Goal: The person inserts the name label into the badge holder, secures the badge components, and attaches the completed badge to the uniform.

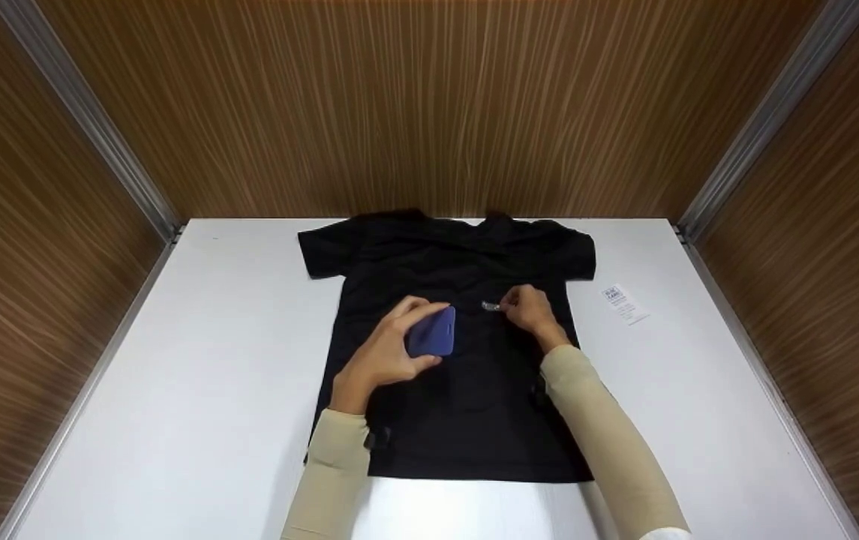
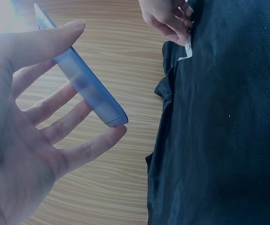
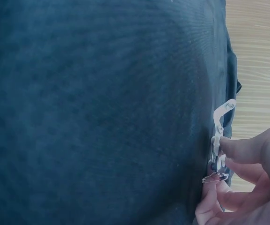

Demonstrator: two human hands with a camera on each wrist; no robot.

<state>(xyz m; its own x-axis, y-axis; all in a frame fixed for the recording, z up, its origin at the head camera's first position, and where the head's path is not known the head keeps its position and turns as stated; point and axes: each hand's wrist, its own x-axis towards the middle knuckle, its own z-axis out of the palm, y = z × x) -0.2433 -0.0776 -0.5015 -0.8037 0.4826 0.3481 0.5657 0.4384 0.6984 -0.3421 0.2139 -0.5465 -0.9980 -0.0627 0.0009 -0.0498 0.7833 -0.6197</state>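
Note:
My left hand (image 1: 384, 349) holds a flat blue card holder (image 1: 433, 334) by its edges, thumb on one side and fingertips on the other. The holder is tilted above a black T-shirt (image 1: 467, 412), with a small slot near one end. Over the shirt's chest, my right hand (image 1: 530, 309) pinches a small badge clip (image 1: 490, 306). In the right wrist view, the clip shows a clear strap (image 3: 220, 115) with a snap button and a safety pin (image 3: 214, 178) at its other end. The pin sits close by my fingertips, near the fabric.
The shirt lies spread on a white table (image 1: 241, 360), its collar toward the back wall (image 1: 429, 105). A printed white card (image 1: 624, 304) lies to the right of the shirt. Wood-patterned panels stand at both sides, with metal rails along the corners.

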